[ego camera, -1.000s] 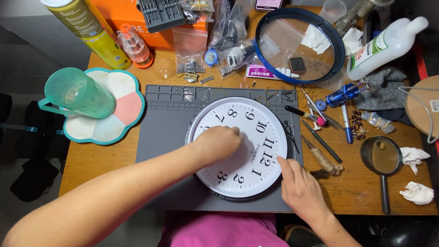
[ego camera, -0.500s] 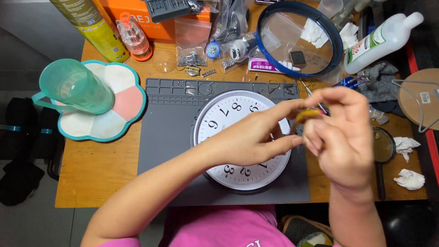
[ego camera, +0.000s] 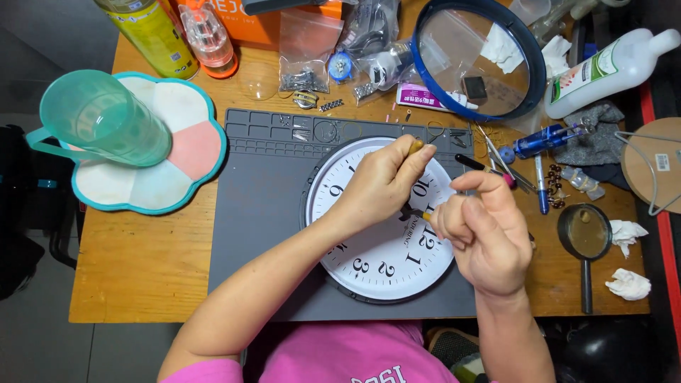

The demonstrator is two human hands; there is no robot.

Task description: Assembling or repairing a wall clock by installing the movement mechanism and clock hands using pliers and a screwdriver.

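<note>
gripping wooden-handled tool [ego camera: 415, 147] | left hand [ego camera: 379, 186] grip clamped | right hand [ego camera: 482, 230] pinching tip | round white clock [ego camera: 369, 255], grey rubber mat [ego camera: 262, 206]

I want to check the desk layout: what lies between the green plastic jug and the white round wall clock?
In the head view, only the grey rubber work mat lies between green jug and white clock.
</note>
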